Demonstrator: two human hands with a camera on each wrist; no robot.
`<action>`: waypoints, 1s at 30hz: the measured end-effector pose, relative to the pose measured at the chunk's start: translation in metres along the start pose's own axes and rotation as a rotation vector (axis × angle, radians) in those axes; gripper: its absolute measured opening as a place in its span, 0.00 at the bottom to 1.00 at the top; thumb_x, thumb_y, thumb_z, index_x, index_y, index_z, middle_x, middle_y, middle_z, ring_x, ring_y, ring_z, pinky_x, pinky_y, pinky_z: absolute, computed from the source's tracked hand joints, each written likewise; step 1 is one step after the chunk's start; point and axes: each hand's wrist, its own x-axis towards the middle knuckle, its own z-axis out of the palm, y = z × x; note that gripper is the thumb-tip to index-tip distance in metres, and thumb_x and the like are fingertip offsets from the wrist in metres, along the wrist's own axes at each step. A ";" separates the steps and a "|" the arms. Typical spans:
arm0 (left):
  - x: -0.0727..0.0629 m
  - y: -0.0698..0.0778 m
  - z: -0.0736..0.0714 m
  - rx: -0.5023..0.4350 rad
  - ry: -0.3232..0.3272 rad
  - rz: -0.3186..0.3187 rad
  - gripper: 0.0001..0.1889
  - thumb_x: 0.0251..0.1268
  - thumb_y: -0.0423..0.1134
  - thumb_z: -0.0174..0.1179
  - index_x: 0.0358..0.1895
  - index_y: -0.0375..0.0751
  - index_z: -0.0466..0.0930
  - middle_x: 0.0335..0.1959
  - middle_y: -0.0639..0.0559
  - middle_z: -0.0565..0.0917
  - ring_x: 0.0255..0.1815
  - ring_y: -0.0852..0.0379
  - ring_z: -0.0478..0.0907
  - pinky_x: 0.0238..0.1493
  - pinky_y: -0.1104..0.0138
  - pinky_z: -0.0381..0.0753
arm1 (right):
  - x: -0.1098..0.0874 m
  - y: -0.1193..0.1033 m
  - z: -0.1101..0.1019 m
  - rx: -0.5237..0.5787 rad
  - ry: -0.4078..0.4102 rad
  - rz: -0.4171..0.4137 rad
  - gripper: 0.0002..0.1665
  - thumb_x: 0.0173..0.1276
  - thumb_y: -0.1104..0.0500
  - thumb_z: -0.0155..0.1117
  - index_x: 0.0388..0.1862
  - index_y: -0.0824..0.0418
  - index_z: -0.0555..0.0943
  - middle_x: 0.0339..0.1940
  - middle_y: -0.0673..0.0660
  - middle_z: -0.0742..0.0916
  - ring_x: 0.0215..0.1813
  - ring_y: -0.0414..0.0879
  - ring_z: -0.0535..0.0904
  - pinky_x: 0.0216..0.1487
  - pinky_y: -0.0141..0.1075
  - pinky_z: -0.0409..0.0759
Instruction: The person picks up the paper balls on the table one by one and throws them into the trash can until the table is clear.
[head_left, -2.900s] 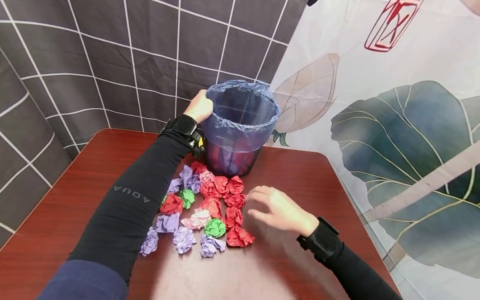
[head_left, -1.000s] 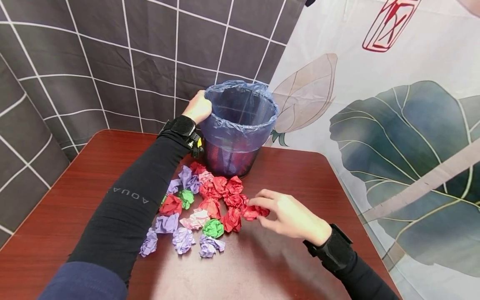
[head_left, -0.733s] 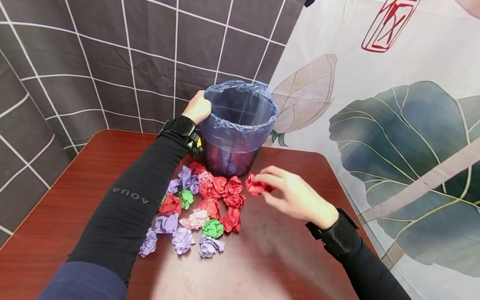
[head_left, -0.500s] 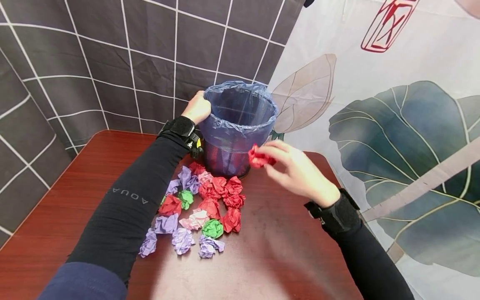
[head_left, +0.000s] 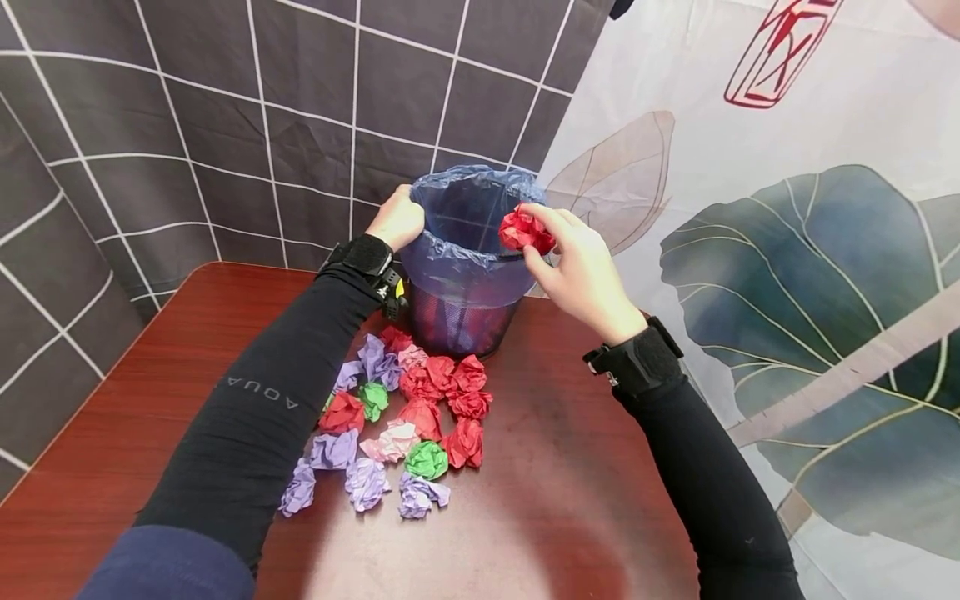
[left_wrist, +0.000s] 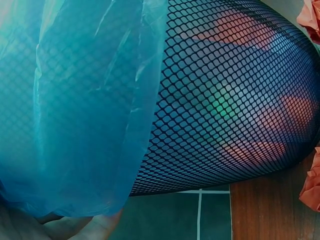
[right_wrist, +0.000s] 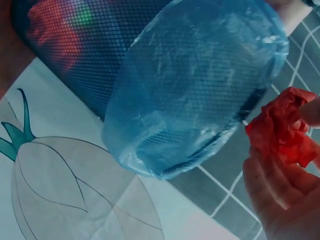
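Note:
A black mesh wastebasket (head_left: 457,321) stands at the back of the table, lined with a translucent blue bag (head_left: 468,271) folded over its rim. My left hand (head_left: 397,219) grips the rim at its left side; in the left wrist view only part of its fingers shows below the bag. Over the right part of the basket's mouth, my right hand (head_left: 581,271) pinches a crumpled red paper ball (head_left: 525,231) between thumb and fingers. The right wrist view shows the same red paper ball (right_wrist: 282,127) beside the bag's rim. Coloured shapes show through the mesh (left_wrist: 240,100).
Several crumpled paper balls lie before the basket: red (head_left: 463,443), green (head_left: 427,459), purple (head_left: 367,483) and pink (head_left: 393,440). My left forearm (head_left: 277,392) crosses the table (head_left: 525,533) beside them. A dark grid-patterned curtain (head_left: 300,125) hangs right behind.
My right hand has taken a red paper ball from the pile's right front, moved it right, then lifted it up to the basket's mouth. My left hand stays on the rim.

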 end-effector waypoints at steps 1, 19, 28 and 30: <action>0.000 0.000 0.000 0.001 -0.001 -0.002 0.33 0.67 0.35 0.33 0.76 0.31 0.56 0.76 0.36 0.65 0.77 0.42 0.62 0.77 0.58 0.60 | 0.002 0.001 0.002 -0.018 -0.007 0.022 0.29 0.69 0.57 0.62 0.70 0.53 0.76 0.50 0.59 0.85 0.42 0.50 0.77 0.44 0.43 0.74; 0.001 0.000 0.001 -0.010 -0.001 -0.019 0.32 0.68 0.36 0.34 0.76 0.33 0.57 0.76 0.37 0.65 0.77 0.42 0.62 0.76 0.57 0.61 | -0.035 0.009 0.019 -0.020 0.104 -0.018 0.19 0.68 0.65 0.58 0.57 0.58 0.83 0.55 0.57 0.85 0.59 0.52 0.77 0.58 0.46 0.75; -0.001 0.000 0.000 -0.018 0.003 -0.016 0.32 0.68 0.36 0.33 0.76 0.33 0.57 0.76 0.37 0.65 0.77 0.43 0.63 0.77 0.58 0.60 | -0.089 0.005 0.039 0.026 -0.082 -0.109 0.15 0.68 0.63 0.59 0.52 0.57 0.84 0.48 0.53 0.86 0.53 0.48 0.79 0.57 0.43 0.76; -0.001 0.000 0.000 -0.021 0.001 -0.018 0.32 0.68 0.36 0.33 0.76 0.33 0.57 0.76 0.38 0.65 0.77 0.43 0.62 0.77 0.58 0.60 | -0.102 0.003 0.047 0.039 -0.161 -0.135 0.15 0.68 0.61 0.61 0.53 0.56 0.84 0.49 0.52 0.86 0.54 0.47 0.79 0.58 0.43 0.76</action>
